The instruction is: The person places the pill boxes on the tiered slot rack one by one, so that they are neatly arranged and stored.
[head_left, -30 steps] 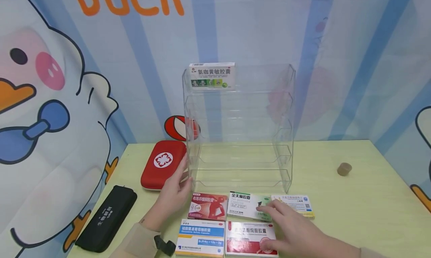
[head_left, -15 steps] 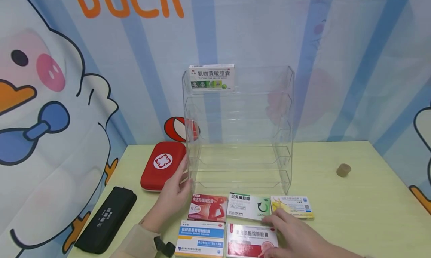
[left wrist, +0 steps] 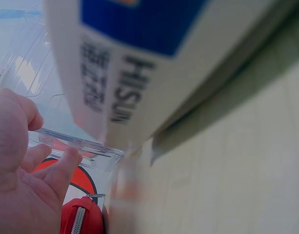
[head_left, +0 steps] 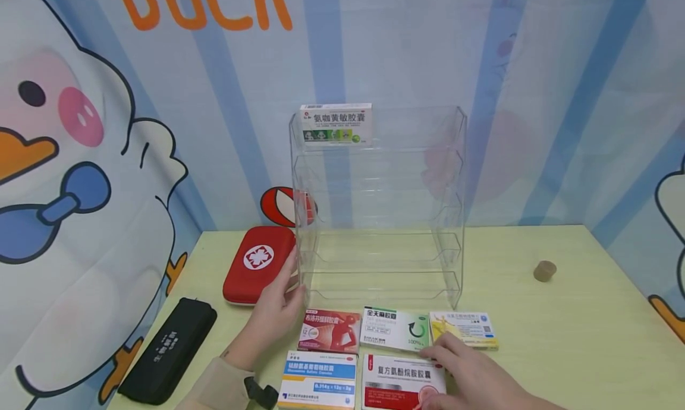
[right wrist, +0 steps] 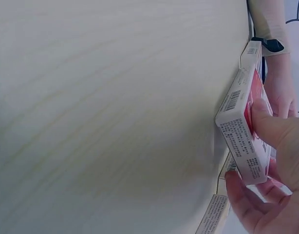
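Observation:
My left hand grips the lower left side of a clear tiered display rack; in the left wrist view, thumb and fingers lie on either side of its edge. At the front right, my right hand pinches a white-and-red medicine box. Its thumb is on the printed face, and the box looks tilted in the right wrist view. Around it lie a blue-and-white box, a red box, a green-and-white box and a yellow-and-white box. Another white box stands in the rack's top tier, at left.
A red first-aid case lies beside the rack, behind my left hand. Further left is a black zip case. A small brown cylinder stands on the right part of the pale table. A cartoon-printed curtain hangs behind.
My right hand has drawn back from the green-and-white box and taken hold of the white-and-red box, which has shifted slightly right. My left hand stays on the rack.

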A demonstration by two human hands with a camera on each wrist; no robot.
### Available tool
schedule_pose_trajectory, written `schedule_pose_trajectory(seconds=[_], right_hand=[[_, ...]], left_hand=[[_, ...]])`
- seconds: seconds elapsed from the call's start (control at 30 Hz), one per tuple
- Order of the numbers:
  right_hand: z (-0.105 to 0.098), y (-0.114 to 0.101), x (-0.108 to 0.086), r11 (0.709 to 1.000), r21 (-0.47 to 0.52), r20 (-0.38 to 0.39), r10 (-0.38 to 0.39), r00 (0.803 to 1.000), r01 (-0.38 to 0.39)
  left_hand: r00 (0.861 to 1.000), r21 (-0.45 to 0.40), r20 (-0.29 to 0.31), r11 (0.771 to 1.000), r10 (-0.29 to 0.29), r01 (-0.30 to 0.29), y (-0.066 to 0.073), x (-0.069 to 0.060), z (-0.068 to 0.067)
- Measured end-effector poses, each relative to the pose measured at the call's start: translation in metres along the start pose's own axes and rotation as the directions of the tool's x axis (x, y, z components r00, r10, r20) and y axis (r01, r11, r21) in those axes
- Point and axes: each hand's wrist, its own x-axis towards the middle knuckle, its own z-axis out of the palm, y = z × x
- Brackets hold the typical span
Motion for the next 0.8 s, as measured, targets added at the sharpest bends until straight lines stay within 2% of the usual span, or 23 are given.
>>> schedule_pose_trajectory(seconds=[0.13,0.3,0.4,0.5,0.57,0.67,0.8], right_hand=[[-0.005,-0.001,0.000,0.989,0.145,0.003,-0.012,1.000,0.012],[-0.015,-0.005,0.003,0.970,0.245,-0.005,0.004,1.000,-0.003],[-0.024,-0.008,0.005,0.975,0.220,-0.013,0.023,1.000,-0.020],[-0.035,-0.011,0.008,0.989,0.135,-0.100,-0.043,0.994,0.057],[-0.044,-0.012,0.011,0.990,0.062,-0.187,-0.110,0.976,0.123],[-0.061,-0.015,0.016,0.981,-0.023,-0.308,-0.191,0.932,0.194],[-0.090,-0.017,0.028,0.972,-0.112,-0.410,-0.235,0.881,0.207]], left_hand=[[1.000,0.003,-0.002,1.000,0.001,-0.001,-0.001,0.000,0.000],[1.000,0.009,-0.002,1.000,0.003,-0.003,-0.002,0.000,0.000],[1.000,0.010,-0.003,1.000,0.004,-0.004,-0.003,0.001,0.001],[1.000,0.010,-0.003,1.000,-0.002,0.002,-0.003,0.001,0.001],[1.000,0.008,-0.004,1.000,-0.002,0.002,-0.003,0.001,0.001],[1.000,0.009,-0.004,1.000,0.000,0.000,-0.003,0.001,0.001],[1.000,0.014,-0.004,1.000,0.003,-0.003,-0.003,0.001,0.000]])
